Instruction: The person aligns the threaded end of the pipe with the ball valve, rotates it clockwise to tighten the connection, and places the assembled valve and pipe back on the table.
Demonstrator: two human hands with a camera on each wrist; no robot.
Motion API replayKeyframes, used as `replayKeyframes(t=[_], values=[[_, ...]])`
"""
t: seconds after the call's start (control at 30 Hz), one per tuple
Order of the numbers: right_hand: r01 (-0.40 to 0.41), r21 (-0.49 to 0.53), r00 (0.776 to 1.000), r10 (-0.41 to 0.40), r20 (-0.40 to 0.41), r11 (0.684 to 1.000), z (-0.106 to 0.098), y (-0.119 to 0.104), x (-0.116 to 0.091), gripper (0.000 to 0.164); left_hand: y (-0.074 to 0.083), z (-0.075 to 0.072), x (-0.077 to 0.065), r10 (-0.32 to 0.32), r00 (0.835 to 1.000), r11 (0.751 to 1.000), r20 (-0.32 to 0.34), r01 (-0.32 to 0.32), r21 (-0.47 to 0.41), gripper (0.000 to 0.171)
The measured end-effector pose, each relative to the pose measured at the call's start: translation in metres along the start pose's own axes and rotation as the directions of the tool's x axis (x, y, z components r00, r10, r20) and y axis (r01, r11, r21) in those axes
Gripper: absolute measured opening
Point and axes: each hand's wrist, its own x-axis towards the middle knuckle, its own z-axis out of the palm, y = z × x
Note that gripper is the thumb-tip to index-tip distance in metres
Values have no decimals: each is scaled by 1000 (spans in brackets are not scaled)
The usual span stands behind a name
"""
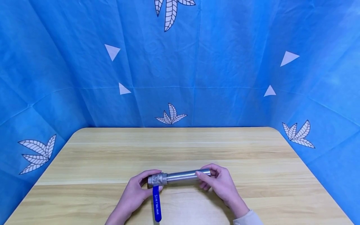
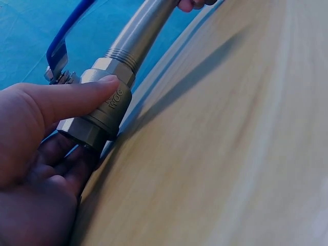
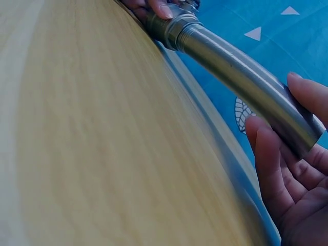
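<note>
My left hand [image 1: 135,191] grips a metal ball valve [image 1: 156,179], thumb across the near side of its body and fingers round the far side. The valve's blue lever handle [image 1: 157,204] points toward me. From the valve's right end runs a shiny steel pipe [image 1: 181,176], its threads [image 2: 123,55] partly showing at the joint in the left wrist view. My right hand [image 1: 220,182] holds the pipe's free end between thumb and fingers. Valve and pipe lie nearly level across the front of the table, the pipe's right end slightly higher in the head view.
The light wood table [image 1: 180,150] spreads under both hands, with rounded far corners. Blue cloth [image 1: 225,72] with white triangles and leaf prints hangs behind it and along both sides. A shadow [image 2: 192,79] of the pipe falls on the tabletop.
</note>
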Motion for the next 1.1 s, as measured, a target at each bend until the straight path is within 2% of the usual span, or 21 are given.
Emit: replayKeyframes(t=[0.43,0.6,0.8,0.93,1.1], values=[[-45,-52,998,42,-51,998,4,0,1,38,1,0,0,-15,1000,1000,-4,15,1,50],[8,-32,999,-7,37,999,-1,-1,-1,41,1,0,0,-11,1000,1000,-8,11,4,49],[86,27,982,-89,164,996,-9,0,-1,47,0,1,0,-8,1000,1000,-10,8,15,49],[92,45,978,-99,186,995,-11,1,0,48,0,0,1,-14,1000,1000,-11,15,17,50],[64,47,981,-71,182,997,-11,0,0,50,0,0,1,-17,1000,1000,-12,17,15,50]])
